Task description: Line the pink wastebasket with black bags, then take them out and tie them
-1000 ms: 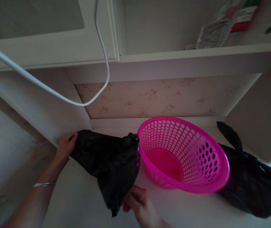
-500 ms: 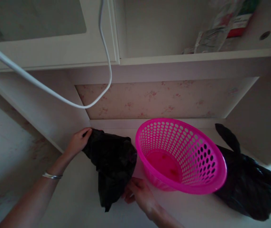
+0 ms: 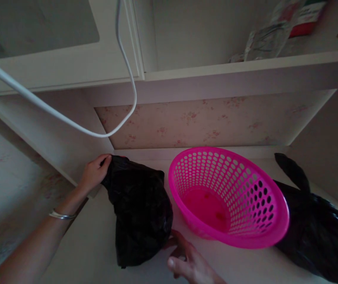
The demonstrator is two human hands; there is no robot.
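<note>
A black plastic bag (image 3: 140, 213) lies on the white surface, bulging towards its lower right end. My left hand (image 3: 95, 170) is closed in a pinch on its upper left corner. At the bag's lower right edge is my right hand (image 3: 188, 256), with thumb and fingers apart. One or more of its fingertips reach to the bag's edge, and whether they press on it is hard to see. Close by on the right stands a pink perforated plastic basket (image 3: 206, 209), with nothing in it but small reddish marks at its bottom.
Another black bag (image 3: 316, 232) with a knotted top lies right of the basket. A white cable (image 3: 71, 122) hangs in a loop in front. Above runs a cabinet shelf (image 3: 192, 71) holding clear plastic packaging (image 3: 266, 39). Flowered wallpaper (image 3: 198, 122) covers the back.
My right hand has drawn back slightly right and down, its thumb and fingers spreading apart. The bag's lower part has spread wider and flatter. My left hand keeps its pinch on the corner.
</note>
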